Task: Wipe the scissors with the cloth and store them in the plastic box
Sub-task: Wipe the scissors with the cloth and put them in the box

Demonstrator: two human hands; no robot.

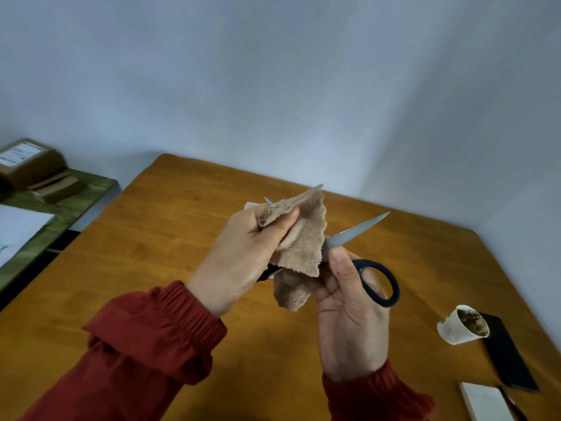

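Far left of your left hand (243, 253), cardboard boxes (30, 165) sit on a green shelf (76, 202). That hand pinches the tan cloth (303, 238) around one blade of the scissors (358, 232), and the blade's tip pokes out above the knuckles. The scissors are spread open above the wooden table (151, 253), the other blade pointing up and right. Your right hand (349, 323) grasps their black handle loop, thumb near the pivot. Right of it are a paper cup (455, 329), a black slab (510, 360) and a white block (485, 402).

The light is soft and even, with only faint shadows on the counter (170, 229). The wide lens bends the edges, where details look blurred.
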